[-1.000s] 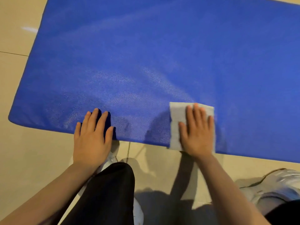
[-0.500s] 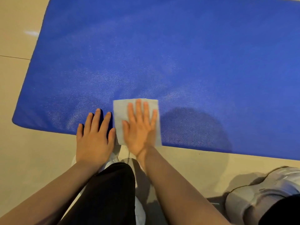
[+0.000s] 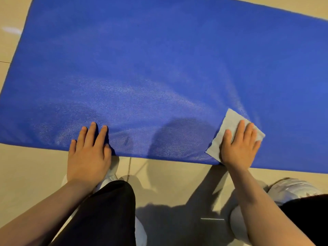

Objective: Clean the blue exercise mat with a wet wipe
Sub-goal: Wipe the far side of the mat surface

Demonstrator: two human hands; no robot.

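On the pale tiled floor [image 3: 26, 174] lies the blue, finely pebbled foam exercise mat [image 3: 159, 68], its near strip glistening as if wiped; the far expanse looks untouched. The left hand [image 3: 88, 155] presses flat, fingers straight, on the near edge. The right hand [image 3: 239, 148], fingers spread, pins the thin grey square wet wipe [image 3: 229, 121] near the right.

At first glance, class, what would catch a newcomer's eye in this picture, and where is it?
The big blue exercise mat fills most of the view, spread on pale floor tiles. Near its front edge on the right, the right hand presses flat on a pale wet wipe. To the left, the left hand rests flat across the mat's edge.
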